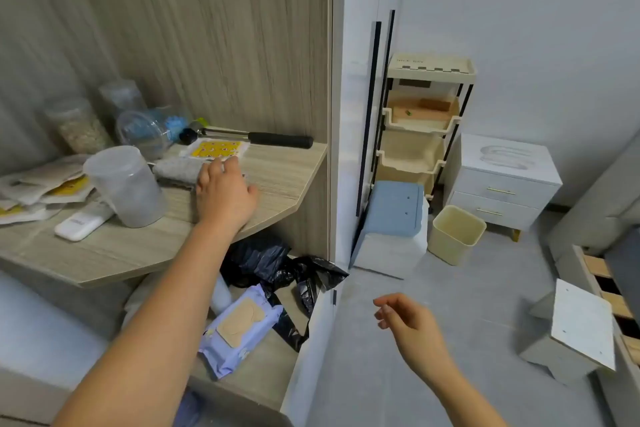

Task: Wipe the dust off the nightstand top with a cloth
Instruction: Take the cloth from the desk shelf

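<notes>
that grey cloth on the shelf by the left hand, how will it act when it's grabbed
The grey cloth looks soft and folded, so it will probably go floppy and unfold when lifted. It seems light, likely an easy one-hand pick for the left hand. A yellow packet lies against its far edge and may shift if the cloth is dragged rather than lifted.

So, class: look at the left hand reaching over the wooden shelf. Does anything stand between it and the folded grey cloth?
Nothing visible does. The left hand is already at the grey cloth, its fingers reaching the cloth's right end. The translucent cup stands to the left of the hand, and the hammer lies behind the cloth, both out of the path.
</notes>
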